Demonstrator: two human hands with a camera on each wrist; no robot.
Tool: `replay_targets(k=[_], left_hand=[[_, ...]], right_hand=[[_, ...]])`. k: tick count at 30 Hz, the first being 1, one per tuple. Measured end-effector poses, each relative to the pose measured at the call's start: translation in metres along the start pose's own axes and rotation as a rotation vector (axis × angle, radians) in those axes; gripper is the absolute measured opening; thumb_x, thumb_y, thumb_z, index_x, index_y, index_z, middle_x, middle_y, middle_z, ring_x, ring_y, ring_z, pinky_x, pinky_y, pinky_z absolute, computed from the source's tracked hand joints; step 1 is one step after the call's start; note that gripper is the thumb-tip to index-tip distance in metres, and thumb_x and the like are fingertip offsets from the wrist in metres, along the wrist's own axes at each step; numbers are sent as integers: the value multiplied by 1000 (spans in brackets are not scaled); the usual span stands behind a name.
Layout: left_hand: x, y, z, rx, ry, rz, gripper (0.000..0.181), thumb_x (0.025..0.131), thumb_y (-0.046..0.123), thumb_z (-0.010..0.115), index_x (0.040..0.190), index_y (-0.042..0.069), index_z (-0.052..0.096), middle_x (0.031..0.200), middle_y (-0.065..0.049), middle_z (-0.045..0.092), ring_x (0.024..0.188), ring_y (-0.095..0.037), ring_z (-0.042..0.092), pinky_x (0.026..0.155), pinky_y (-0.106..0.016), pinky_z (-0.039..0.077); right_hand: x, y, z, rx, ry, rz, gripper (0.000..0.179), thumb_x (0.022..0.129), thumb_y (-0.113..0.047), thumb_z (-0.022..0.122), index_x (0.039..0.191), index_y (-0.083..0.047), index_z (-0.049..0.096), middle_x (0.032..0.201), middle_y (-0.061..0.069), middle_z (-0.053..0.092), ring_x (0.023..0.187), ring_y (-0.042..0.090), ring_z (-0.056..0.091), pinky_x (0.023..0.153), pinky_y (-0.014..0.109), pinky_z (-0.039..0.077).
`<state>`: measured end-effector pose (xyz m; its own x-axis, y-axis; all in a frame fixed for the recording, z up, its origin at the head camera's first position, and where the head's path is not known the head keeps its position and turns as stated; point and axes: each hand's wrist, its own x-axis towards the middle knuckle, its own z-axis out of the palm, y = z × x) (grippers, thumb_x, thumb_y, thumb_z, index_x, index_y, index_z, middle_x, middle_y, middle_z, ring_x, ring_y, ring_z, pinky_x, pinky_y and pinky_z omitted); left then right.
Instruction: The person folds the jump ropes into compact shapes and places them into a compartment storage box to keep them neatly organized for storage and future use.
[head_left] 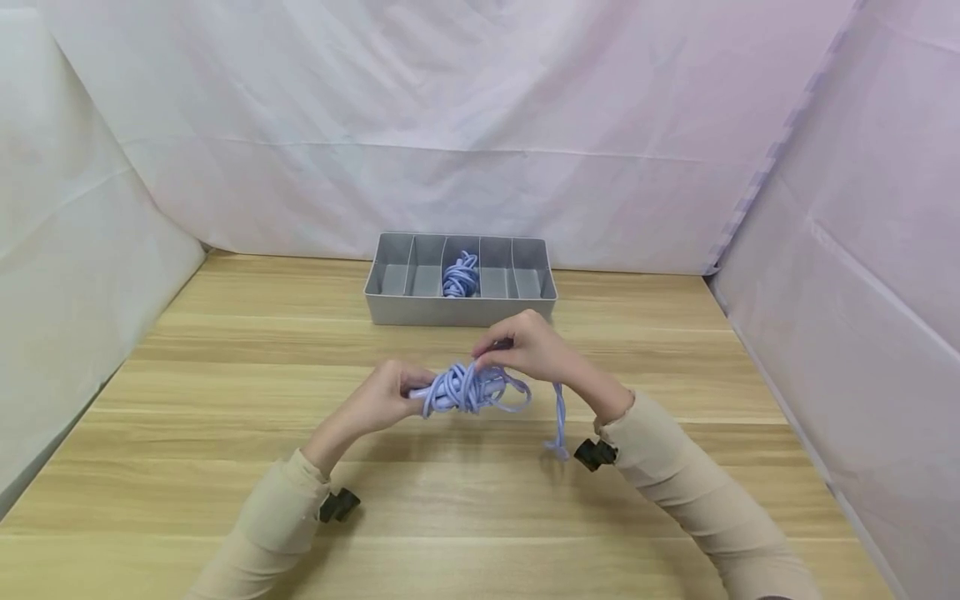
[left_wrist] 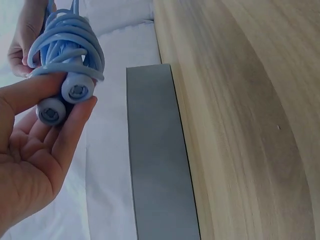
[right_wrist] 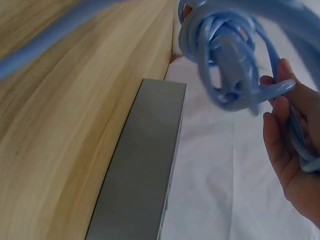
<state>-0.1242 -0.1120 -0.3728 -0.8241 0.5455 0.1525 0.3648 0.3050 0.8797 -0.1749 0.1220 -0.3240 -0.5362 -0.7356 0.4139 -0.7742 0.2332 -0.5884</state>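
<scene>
A light blue jump rope (head_left: 459, 390) is held above the table, its cord wound several times around two handles laid side by side. My left hand (head_left: 381, 398) grips the handles near their ends; the round end caps (left_wrist: 79, 89) face the camera in the left wrist view. On the other side, my right hand (head_left: 528, 346) pinches the cord between thumb and fingers beside the wound bundle. A loop droops off the bundle's right side. One length of cord (head_left: 559, 417) dangles below the right hand.
Behind the hands stands a grey divided tray (head_left: 461, 312). Its middle compartment holds another wound blue bundle (head_left: 461, 277). White cloth (head_left: 480, 192) hangs at the back and both sides of the wooden table (head_left: 225, 375). Dark cameras sit at both wrists.
</scene>
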Motion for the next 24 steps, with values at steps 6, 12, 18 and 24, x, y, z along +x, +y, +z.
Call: replay_targets(k=[6,12,18,24], left_hand=[[-3,1,-1,-149,-98,-4,28,75,-7,64,103,-7,64,97,-16,67,78,-12,64,68,-29,54],[-4,0,0,-236,-108,17,32,74,-9,64,106,-11,61,99,-21,65,83,-14,65,72,-32,54],[-5,-2,5,-395,-64,35,35,74,-13,61,107,-18,55,98,-21,65,86,-14,65,75,-32,54],[-6,-6,14,-589,82,-42,42,73,-16,55,99,15,69,88,7,70,81,-7,64,74,-24,53]], right_hand=[[4,8,0,212,-113,142,11,77,-6,71,84,2,70,76,6,69,63,10,61,55,23,51],[6,23,4,417,-166,178,10,77,1,68,84,8,68,79,11,69,67,13,63,58,23,51],[2,33,20,638,-82,249,15,80,1,65,88,14,65,86,16,69,79,16,64,68,24,53],[-2,32,40,581,162,287,15,82,2,55,89,13,63,81,6,67,74,12,59,66,24,49]])
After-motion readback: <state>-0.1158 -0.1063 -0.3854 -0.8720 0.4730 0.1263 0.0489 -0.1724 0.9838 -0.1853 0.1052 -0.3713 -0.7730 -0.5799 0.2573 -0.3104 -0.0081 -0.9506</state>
